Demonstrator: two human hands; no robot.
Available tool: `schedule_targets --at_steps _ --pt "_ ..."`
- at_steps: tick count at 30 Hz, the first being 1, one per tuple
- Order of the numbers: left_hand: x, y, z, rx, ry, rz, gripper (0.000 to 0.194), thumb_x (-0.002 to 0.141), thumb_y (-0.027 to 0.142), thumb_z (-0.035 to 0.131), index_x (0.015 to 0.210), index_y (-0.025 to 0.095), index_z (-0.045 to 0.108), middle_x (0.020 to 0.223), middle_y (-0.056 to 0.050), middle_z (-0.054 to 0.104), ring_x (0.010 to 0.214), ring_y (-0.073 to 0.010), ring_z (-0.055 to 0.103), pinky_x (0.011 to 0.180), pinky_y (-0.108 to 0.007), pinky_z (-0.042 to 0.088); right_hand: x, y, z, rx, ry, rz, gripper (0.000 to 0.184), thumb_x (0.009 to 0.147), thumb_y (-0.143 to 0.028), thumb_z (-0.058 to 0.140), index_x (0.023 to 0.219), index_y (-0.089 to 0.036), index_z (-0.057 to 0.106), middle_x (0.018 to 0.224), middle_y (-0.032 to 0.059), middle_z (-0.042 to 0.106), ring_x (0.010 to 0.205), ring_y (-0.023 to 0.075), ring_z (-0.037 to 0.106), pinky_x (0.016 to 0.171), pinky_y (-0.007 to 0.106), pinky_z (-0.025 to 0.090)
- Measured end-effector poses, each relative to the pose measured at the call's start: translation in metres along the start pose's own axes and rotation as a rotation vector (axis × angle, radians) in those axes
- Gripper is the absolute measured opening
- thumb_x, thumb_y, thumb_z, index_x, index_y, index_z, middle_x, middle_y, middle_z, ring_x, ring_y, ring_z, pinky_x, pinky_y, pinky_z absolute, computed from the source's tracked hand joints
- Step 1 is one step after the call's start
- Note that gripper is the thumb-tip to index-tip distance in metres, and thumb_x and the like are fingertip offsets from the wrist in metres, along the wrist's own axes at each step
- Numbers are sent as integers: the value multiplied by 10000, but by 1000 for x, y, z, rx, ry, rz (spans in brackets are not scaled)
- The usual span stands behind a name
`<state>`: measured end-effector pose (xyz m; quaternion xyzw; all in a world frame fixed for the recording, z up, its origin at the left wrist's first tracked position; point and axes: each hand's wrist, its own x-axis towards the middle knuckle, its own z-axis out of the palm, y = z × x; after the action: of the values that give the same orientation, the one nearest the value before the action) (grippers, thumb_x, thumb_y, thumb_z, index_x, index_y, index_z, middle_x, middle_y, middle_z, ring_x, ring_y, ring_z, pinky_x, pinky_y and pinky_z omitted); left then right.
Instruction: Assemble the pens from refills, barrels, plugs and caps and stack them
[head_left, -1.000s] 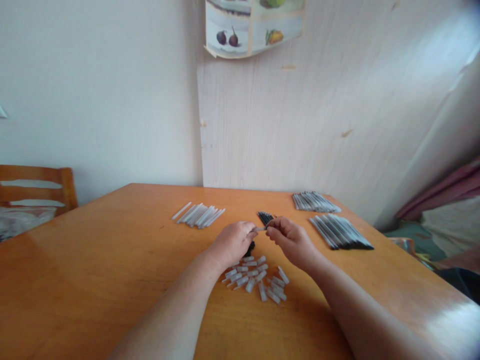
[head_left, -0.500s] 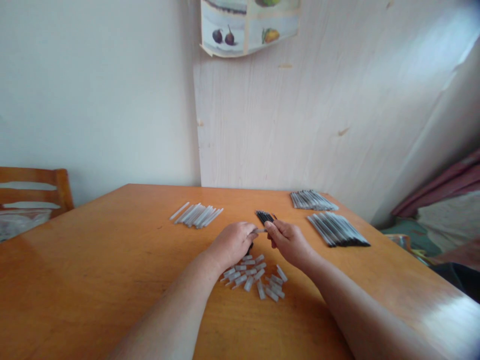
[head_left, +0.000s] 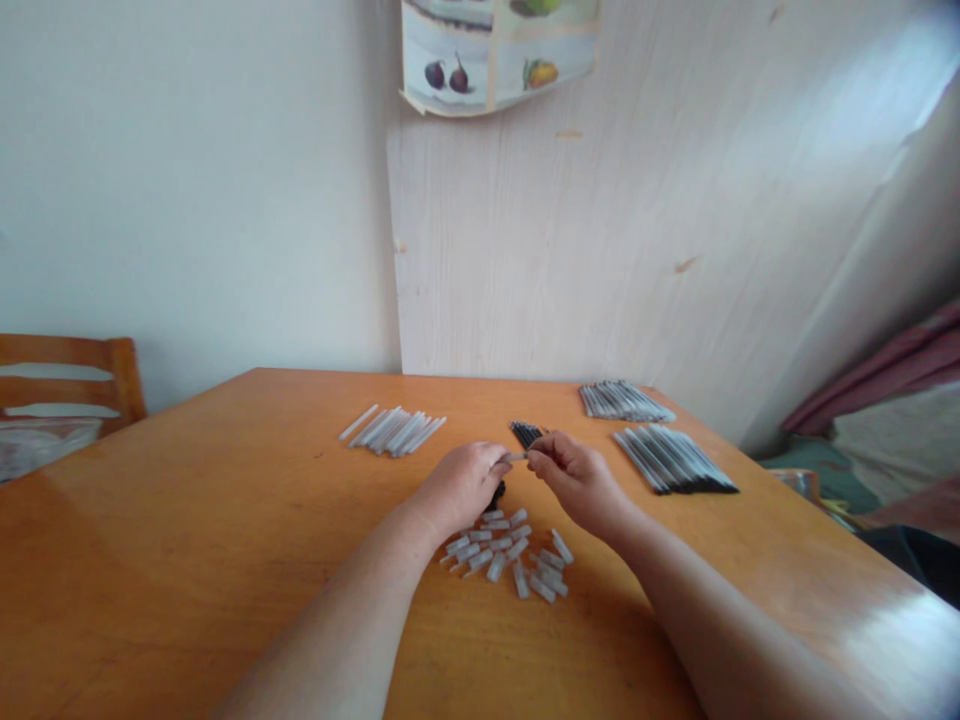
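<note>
My left hand point(head_left: 469, 480) is closed around a slim translucent pen barrel point(head_left: 516, 457), whose end sticks out to the right. At that end, the thumb and fingers of my right hand point(head_left: 574, 475) are pinched together. Exactly what the right fingertips cover is hidden. Just beyond the hands lies a bundle of thin black rods point(head_left: 526, 433), like pen refills, partly behind my right hand. Small black parts point(head_left: 496, 496) show beneath my left hand. Nearer to me, several short clear plastic caps point(head_left: 499, 545) are scattered on the table.
On the wooden table point(head_left: 225, 560), a pile of translucent barrels point(head_left: 396, 431) lies at left. Two rows of black-ended pens, a near one point(head_left: 675, 462) and a far one point(head_left: 626, 400), lie at right. A wooden chair point(head_left: 124, 380) stands beyond the left edge; a wall rises behind.
My right hand has shifted slightly and its fingertips now pinch at the barrel's end. A thin dark stick end that showed above the right fingers is no longer visible. The piles have not moved.
</note>
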<state>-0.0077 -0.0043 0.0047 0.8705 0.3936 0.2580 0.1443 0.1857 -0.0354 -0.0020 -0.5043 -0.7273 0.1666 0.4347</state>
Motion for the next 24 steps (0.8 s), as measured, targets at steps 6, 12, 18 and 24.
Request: schedule_targets --at_steps 6,12,18,24 --pt "1 -1 2 22 6 39 276 946 339 423 927 193 656 892 -73 675 862 -186 616 764 -273 435 1 2 4 -21 -18 40 356 934 -445 436 705 -193 540 602 -4 556 543 117 481 517 234 337" --pt "1 -2 2 21 7 42 291 951 353 413 959 196 658 902 -75 680 872 -190 620 765 -272 433 2 8 5 70 -21 69 432 958 -500 370 718 -186 545 621 12 580 561 120 520 539 235 375" --pt "0 -3 1 3 13 1 290 943 361 422 942 197 662 882 -73 686 861 -192 624 760 -274 437 1 3 0 70 -7 23 277 930 -409 451 851 -183 590 738 23 617 666 136 543 595 245 398" --pt "1 -3 3 -18 12 -11 289 937 358 426 905 187 657 867 -72 686 838 -189 619 742 -274 440 0 -2 0 0 -17 -1 224 905 -364 478 844 -189 605 720 15 599 643 133 507 585 246 383"
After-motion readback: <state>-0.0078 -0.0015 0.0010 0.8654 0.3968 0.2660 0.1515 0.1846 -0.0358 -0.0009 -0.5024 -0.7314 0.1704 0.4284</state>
